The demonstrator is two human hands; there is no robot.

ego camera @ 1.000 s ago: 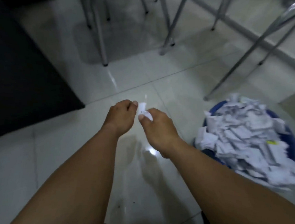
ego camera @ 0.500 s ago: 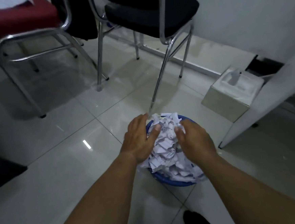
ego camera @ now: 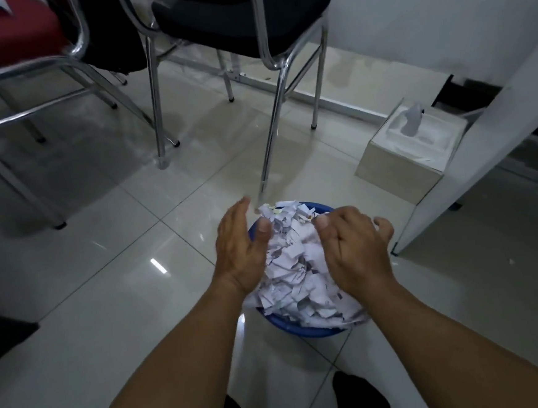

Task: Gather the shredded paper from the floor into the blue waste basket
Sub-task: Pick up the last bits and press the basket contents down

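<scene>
The blue waste basket (ego camera: 303, 328) stands on the tiled floor just ahead of me, heaped above its rim with white shredded paper (ego camera: 294, 259). My left hand (ego camera: 241, 251) is over the pile's left side, fingers straight and apart, palm turned toward the paper. My right hand (ego camera: 353, 245) is over the pile's right side, fingers spread, holding nothing. Both hands flank the heap; whether they touch it is unclear. Some paper hangs over the basket's near right rim.
A black chair (ego camera: 246, 15) with chrome legs stands right behind the basket, one leg (ego camera: 269, 145) ending near its far rim. A red chair (ego camera: 7, 41) is at the far left. A tissue box (ego camera: 408, 154) and a white panel (ego camera: 483, 161) are to the right.
A second ago both hands pinched a paper scrap over bare floor, basket at right. View turned to the basket; the scrap is gone and both hands have opened wider over the heap.
</scene>
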